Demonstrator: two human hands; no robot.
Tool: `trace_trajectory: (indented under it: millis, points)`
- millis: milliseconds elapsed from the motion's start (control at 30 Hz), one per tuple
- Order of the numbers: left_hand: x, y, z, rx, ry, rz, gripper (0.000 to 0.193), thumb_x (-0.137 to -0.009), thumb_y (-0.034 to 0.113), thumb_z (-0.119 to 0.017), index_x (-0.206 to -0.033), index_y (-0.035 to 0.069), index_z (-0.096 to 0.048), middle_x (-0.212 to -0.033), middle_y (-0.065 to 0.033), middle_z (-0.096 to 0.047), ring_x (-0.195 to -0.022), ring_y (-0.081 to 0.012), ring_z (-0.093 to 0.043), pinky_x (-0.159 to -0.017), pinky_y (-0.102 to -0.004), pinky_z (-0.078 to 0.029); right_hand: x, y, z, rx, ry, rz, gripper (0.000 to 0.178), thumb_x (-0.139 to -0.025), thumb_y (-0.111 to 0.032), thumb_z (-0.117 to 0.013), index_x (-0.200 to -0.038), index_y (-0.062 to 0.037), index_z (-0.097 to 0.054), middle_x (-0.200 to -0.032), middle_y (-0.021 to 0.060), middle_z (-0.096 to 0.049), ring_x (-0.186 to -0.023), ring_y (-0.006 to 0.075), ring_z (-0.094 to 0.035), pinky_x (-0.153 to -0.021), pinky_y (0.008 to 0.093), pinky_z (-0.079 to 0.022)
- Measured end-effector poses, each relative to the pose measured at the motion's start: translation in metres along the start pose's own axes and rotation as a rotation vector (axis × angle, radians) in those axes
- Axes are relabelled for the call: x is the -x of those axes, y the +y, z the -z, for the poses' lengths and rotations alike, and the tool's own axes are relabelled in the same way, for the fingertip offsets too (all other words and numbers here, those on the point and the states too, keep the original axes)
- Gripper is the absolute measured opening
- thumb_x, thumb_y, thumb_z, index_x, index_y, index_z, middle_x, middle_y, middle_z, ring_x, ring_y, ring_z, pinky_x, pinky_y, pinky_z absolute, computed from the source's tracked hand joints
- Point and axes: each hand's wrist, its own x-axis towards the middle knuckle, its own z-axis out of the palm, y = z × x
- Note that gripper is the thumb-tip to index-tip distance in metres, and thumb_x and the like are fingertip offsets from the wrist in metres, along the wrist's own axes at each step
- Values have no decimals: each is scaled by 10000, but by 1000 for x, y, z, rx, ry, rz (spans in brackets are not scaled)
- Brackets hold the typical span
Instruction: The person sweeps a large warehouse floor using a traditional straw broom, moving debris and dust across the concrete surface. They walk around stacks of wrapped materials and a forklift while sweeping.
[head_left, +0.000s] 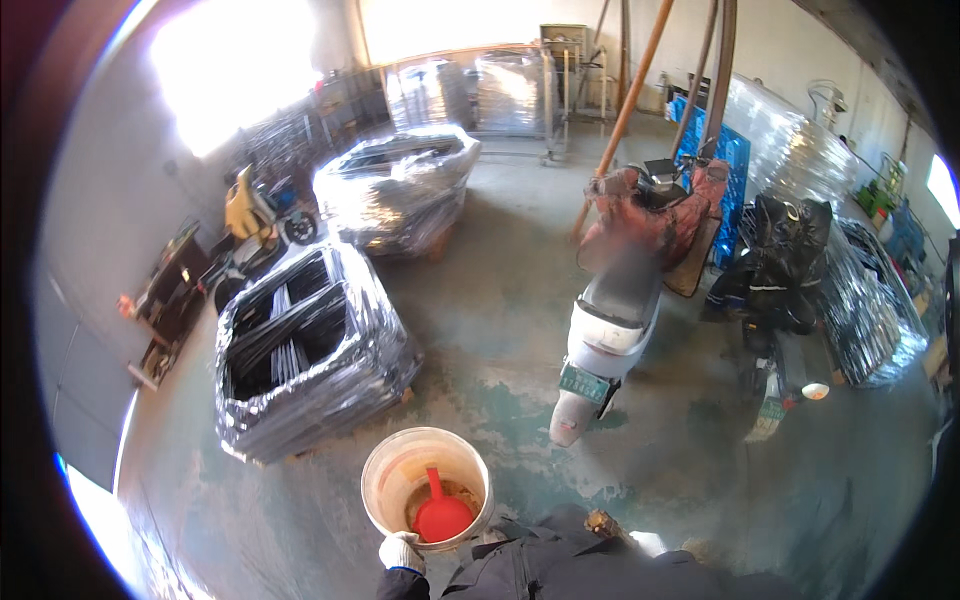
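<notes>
While the white-gloved left hand (pixel 401 552) grips the near rim of the pale bucket (pixel 393 478) at the lower centre of the head view, the bucket looks stiff and fairly light, probably plastic, with a red scoop (pixel 442 518) inside; its rim seems the surest hold. A white patch (pixel 648 543) farther right may be the right hand, its fingers unreadable.

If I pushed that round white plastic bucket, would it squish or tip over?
The round white plastic bucket probably wouldn't squish easily: its rim looks thick and round. It might tilt: the white-gloved left hand holds just one side. The red plastic scoop lying inside would probably slide.
</notes>
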Motion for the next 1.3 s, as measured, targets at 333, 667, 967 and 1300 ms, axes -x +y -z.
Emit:
trace_trajectory:
  millis: [333, 667, 967, 1300]
  points:
    - [-353, 90, -71, 171, -13, 250, 62, -848, 9, -642, -812, -5, -691, -650, -120, -610, -459, -235, -529, -454, -382, -430, -278, -114, -55, -375, 26, -174, 170, -1013, -223, -681, -1069, -98, -782, -1061, 218, -787, -1018, 428, -770, -836, 459, -590]
    - [-676, 170, -181, -81, -346, 146, 99, -981, 96, -589, -942, 26, -648, -715, -100, -604, -534, -251, -552, -505, -372, -472, -501, -204, 17, -659, 275, -72, 355, -1011, -352, -746, -1208, -58, -755, -1113, 259, -765, -1112, 458, -745, -887, 454, -563]
    - [-979, 162, -409, -97, -828, 134, 74, -989, 99, -613, -981, 80, -541, -838, -91, -552, -622, -201, -518, -528, -328, -446, -651, -241, 47, -408, 262, -569, 321, -1024, -322, -707, -1256, -110, -770, -1127, 255, -776, -1125, 485, -730, -916, 515, -581]
    - [-1239, 242, -656, 138, -865, 345, 107, -995, 54, -624, -1100, 32, -636, -916, -98, -641, -717, -219, -615, -590, -326, -495, -849, -293, 108, -706, 566, -861, 244, -1139, -203, -608, -1248, -71, -780, -1105, 154, -824, -1040, 258, -769, -946, 405, -569]
